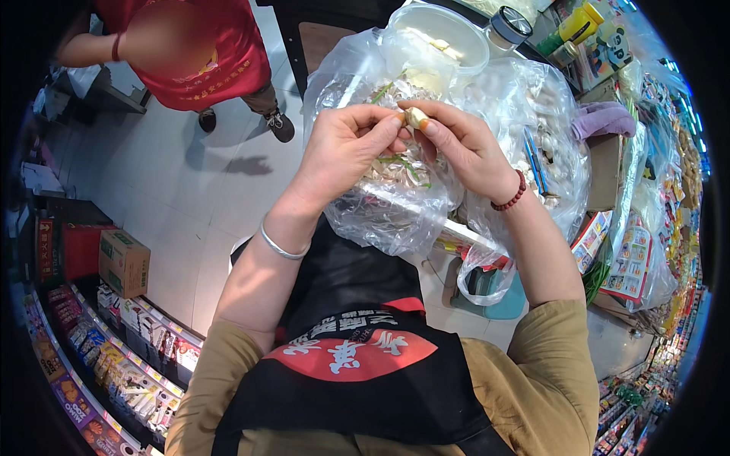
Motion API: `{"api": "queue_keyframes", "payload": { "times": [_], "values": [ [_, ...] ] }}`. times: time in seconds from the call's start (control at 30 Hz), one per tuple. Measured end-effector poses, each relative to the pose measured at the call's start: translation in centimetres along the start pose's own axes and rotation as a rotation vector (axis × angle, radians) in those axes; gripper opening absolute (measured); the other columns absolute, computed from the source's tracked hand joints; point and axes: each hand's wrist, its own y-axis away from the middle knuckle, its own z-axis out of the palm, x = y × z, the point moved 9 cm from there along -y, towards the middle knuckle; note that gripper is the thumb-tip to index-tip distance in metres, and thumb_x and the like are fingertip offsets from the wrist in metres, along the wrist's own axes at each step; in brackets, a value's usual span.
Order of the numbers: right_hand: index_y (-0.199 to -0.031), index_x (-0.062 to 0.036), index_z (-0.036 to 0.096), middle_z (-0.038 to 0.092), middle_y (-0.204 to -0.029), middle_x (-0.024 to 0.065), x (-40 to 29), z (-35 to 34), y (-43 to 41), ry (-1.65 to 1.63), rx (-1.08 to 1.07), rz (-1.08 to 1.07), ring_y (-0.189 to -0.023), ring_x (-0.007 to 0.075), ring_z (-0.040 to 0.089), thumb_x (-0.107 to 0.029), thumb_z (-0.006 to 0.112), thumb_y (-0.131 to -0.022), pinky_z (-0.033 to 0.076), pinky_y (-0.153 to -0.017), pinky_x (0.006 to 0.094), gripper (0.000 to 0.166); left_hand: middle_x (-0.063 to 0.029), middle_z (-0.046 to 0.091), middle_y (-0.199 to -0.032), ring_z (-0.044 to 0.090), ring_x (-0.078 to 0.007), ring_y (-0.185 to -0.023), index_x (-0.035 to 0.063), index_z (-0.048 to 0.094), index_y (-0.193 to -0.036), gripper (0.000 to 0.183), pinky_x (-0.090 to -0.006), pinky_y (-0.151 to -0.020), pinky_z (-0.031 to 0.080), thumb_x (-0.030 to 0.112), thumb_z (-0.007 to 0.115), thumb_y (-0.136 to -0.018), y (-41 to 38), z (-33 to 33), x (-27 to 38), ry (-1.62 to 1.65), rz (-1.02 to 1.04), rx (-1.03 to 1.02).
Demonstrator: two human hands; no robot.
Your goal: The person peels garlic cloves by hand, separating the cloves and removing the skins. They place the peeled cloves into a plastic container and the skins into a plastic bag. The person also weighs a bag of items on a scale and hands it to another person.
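A pale garlic clove (416, 118) is pinched between the thumb and fingers of my right hand (465, 142). My left hand (351, 148) meets it from the other side, thumb and fingertips closed together at the clove's end; whether they grip a bit of skin is too small to tell. Below both hands lies a clear plastic bag (388, 219) with papery garlic skins (393, 171) and a few green stalks. To the right, a second plastic bag (562, 108) holds more garlic, with a blue-handled tool (534, 159) on it. Beyond my hands, a clear plastic tub (482, 48) contains peeled cloves (442, 45).
A lidded glass jar (509, 28) stands by the tub. At right are a purple cloth (604, 119) and a cardboard box (605, 171). Another person in a red apron (228, 62) stands at upper left. A carton (124, 262) sits above snack shelves (125, 365) at lower left.
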Motion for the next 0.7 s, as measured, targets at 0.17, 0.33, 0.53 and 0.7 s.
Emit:
{"api": "queue_keyframes", "payload": {
  "times": [0.17, 0.33, 0.53, 0.7],
  "values": [
    [-0.123, -0.0003, 0.058, 0.066, -0.108, 0.0058, -0.09, 0.03, 0.07, -0.076, 0.101, -0.064, -0.089, 0.0087, 0.062, -0.013, 0.056, -0.101, 0.050, -0.077, 0.0238, 0.026, -0.0079, 0.071, -0.092, 0.066, -0.0099, -0.079, -0.0047, 0.068, -0.108, 0.023, -0.0239, -0.075, 0.056, 0.014, 0.059, -0.100, -0.07, -0.09, -0.09, -0.009, -0.002, 0.008],
    [-0.124, -0.0001, 0.058, 0.067, -0.107, 0.0070, -0.53, -0.15, 0.04, 0.010, 0.093, -0.102, -0.096, 0.0105, 0.063, -0.011, 0.056, -0.100, 0.051, -0.083, 0.0254, 0.026, -0.0082, 0.072, -0.093, 0.068, -0.0106, -0.079, -0.0046, 0.068, -0.109, 0.025, -0.0239, -0.074, 0.056, 0.016, 0.058, -0.100, -0.14, -0.24, -0.08, 0.041, -0.009, -0.017],
    [-0.125, -0.0008, 0.059, 0.067, -0.099, 0.0059, -0.64, -0.42, 0.07, 0.069, 0.109, -0.105, -0.082, 0.0081, 0.059, -0.009, 0.055, -0.100, 0.050, -0.075, 0.0238, 0.027, -0.0101, 0.072, -0.092, 0.069, -0.0128, -0.081, -0.0051, 0.067, -0.112, 0.026, -0.0250, -0.075, 0.056, 0.016, 0.058, -0.100, 0.00, 0.03, 0.41, 0.047, -0.007, -0.051],
    [-0.126, -0.0005, 0.059, 0.066, -0.097, 0.0039, -0.20, -0.11, -0.05, 0.017, 0.098, -0.133, -0.077, 0.0070, 0.057, -0.010, 0.054, -0.101, 0.050, -0.071, 0.0231, 0.027, -0.0104, 0.072, -0.091, 0.069, -0.0134, -0.081, -0.0061, 0.067, -0.111, 0.025, -0.0255, -0.076, 0.057, 0.015, 0.058, -0.100, 0.02, -0.14, 0.47, 0.004, 0.018, -0.035]
  ]
}}
